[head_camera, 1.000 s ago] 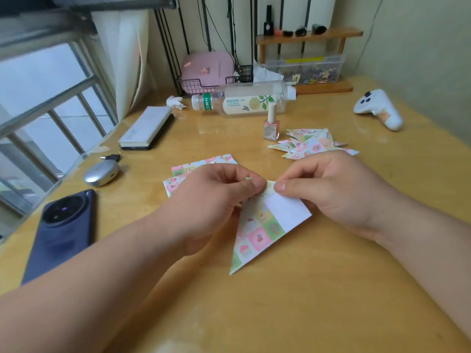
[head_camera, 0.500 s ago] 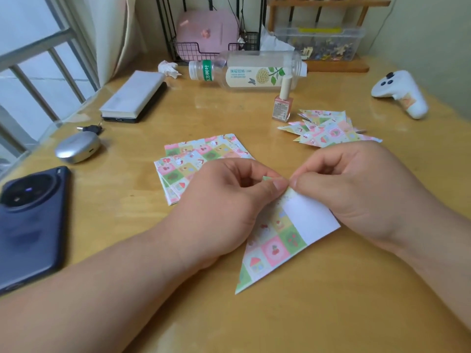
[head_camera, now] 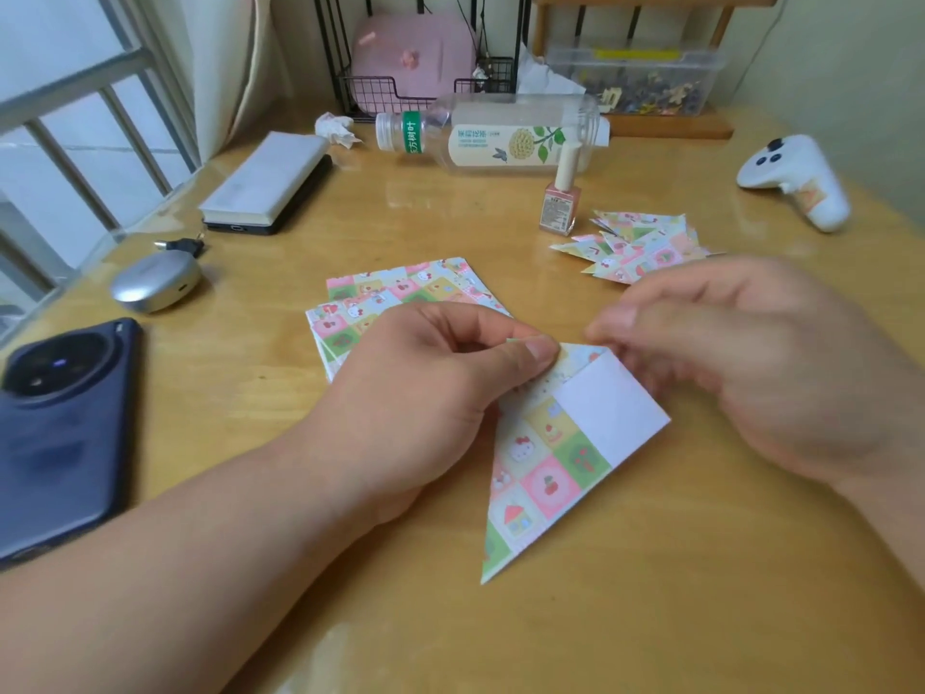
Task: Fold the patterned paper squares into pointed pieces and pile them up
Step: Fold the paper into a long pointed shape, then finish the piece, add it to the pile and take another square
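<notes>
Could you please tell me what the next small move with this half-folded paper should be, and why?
Probably fold the white part over towards the middle. The left hand pinches the top of the paper, only its left side is folded in with the pattern showing, and the blurred right hand is at the top right corner.

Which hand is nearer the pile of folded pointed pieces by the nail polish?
Right. The right hand lies just this side of the pile; the left hand is farther, pinching the half-folded paper.
</notes>
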A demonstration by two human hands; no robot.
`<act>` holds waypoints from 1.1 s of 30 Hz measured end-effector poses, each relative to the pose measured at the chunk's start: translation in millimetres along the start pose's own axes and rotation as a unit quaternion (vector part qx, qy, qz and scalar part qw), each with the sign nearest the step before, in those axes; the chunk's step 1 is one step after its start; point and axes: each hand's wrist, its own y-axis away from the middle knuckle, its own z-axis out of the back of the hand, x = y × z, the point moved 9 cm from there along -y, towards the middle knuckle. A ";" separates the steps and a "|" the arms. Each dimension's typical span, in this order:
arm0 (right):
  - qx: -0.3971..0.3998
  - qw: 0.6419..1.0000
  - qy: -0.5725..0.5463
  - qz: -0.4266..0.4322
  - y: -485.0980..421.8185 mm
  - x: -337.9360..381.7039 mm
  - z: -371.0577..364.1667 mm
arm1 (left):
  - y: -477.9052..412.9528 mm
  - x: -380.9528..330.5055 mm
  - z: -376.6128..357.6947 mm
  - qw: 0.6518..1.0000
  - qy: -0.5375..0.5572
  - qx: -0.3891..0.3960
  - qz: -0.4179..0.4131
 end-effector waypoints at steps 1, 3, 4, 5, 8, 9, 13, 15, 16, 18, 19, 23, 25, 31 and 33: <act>0.019 1.000 0.019 0.012 2.5 2.6 -11.1 | 0.9 -0.8 -1.5 1.000 0.002 0.001 0.000; 0.020 0.998 0.037 0.040 3.5 7.8 -20.7 | 1.6 -2.1 -1.9 1.000 0.007 0.005 -0.002; 0.010 0.999 0.029 0.043 3.1 8.2 -20.0 | 1.3 -2.1 -0.6 1.000 0.008 0.005 -0.005; 0.006 0.999 0.019 0.041 2.7 8.1 -19.1 | 1.0 -2.1 0.5 1.000 0.006 0.007 -0.008; 0.016 0.999 0.008 0.029 3.2 7.7 -20.0 | 0.2 -3.6 2.0 0.999 -0.037 0.013 -0.019; 0.021 0.999 0.007 0.027 3.8 8.2 -20.5 | -0.1 -3.8 1.9 0.998 -0.054 0.018 -0.021; 0.029 0.999 -0.008 0.015 3.8 8.0 -15.2 | -1.6 -10.0 6.2 0.992 -0.110 0.038 -0.041; 0.035 0.999 -0.008 0.011 4.1 7.7 -13.8 | 0.0 -14.5 5.4 0.987 -0.142 0.056 -0.053; 0.041 0.999 -0.009 0.010 4.4 7.5 -14.2 | 0.5 -15.3 5.3 0.986 -0.147 0.060 -0.056; 0.039 0.999 -0.015 0.007 4.4 6.9 -11.5 | 0.2 -15.7 7.2 0.989 -0.128 0.054 -0.056; 0.026 0.999 -0.021 0.005 3.3 6.0 -6.8 | -0.8 -15.5 10.4 0.991 -0.110 0.043 -0.055; -0.034 0.997 -0.073 -0.006 -2.2 -0.1 17.6 | -6.0 -13.2 25.0 0.999 -0.011 0.008 -0.047; -0.019 0.997 -0.077 -0.009 -1.2 -0.4 14.0 | -3.2 -12.4 15.7 0.997 0.042 0.045 -0.035; 0.039 0.997 -0.071 -0.016 4.9 0.3 -10.1 | 8.2 -3.7 -14.0 0.988 0.049 0.145 0.005; 0.026 0.997 -0.072 -0.017 4.2 -1.8 -7.9 | 8.3 -3.3 -13.4 0.988 0.059 0.142 0.009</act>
